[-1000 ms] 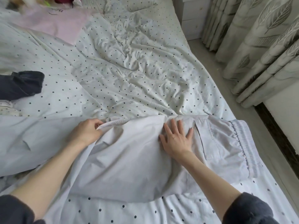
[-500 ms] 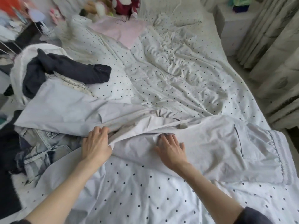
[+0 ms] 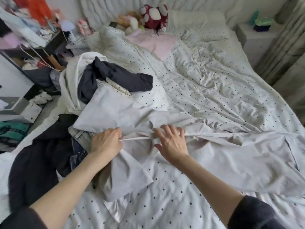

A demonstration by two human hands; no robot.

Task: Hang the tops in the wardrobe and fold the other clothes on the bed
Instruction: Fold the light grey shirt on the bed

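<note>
Home bedroom: bed (image 3: 214,100), plush toys (image 3: 153,15), probably nightstand (image 3: 254,38)

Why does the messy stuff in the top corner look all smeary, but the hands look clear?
In the head view, the shelf clutter at top left is smeared by motion blur, while the left hand, the right hand and the pale grey trousers are fairly sharp; the wide lens bends the curtains at the edge; the light is soft, shadows faint.

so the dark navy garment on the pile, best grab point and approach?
Judging by pose: take the navy garment at its free cuffed end, which sticks out right onto the dotted bedding. Come from the right and above; its left part is tangled in the white clothes, so pulling there would likely drag the pile.
</note>
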